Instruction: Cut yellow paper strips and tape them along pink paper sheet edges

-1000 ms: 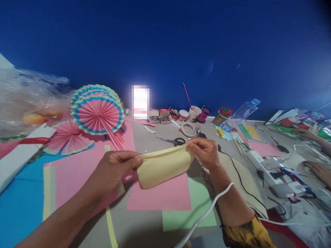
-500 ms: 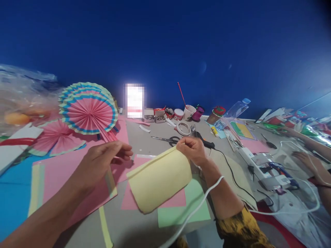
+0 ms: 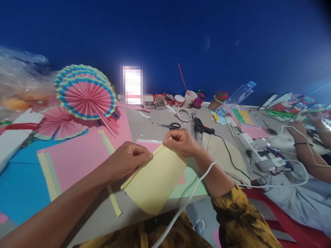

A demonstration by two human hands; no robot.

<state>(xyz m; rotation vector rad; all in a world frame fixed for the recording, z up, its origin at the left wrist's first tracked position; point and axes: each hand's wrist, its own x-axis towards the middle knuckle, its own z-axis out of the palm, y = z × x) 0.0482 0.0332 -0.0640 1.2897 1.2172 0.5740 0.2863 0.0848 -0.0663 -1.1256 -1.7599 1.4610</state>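
A sheet of pale yellow paper [image 3: 155,182] hangs tilted between my hands, with a narrow fold along its upper edge. My left hand [image 3: 129,160] pinches that folded edge near its middle. Higher up the same edge, my right hand [image 3: 181,141] grips the paper between thumb and fingers. Beneath it lie a light green sheet [image 3: 193,181] and a pink sheet, partly covered. To the left rests a large pink sheet [image 3: 77,162] with yellow and green strips. Behind my left hand stands a pleated pink paper fan [image 3: 88,96] with blue and green edging.
Scissors [image 3: 167,125], a tape roll [image 3: 184,115] and a glue gun [image 3: 204,127] lie beyond my hands. A white cable [image 3: 191,196] crosses my right forearm. At right are a power strip [image 3: 254,150] and another person's arm [image 3: 303,148]. A white cup [image 3: 190,99] stands by the wall.
My left hand has moved right and taken hold of the folded edge. My right hand has shifted slightly left and up, and the paper is turned more steeply. The view has tipped downward.
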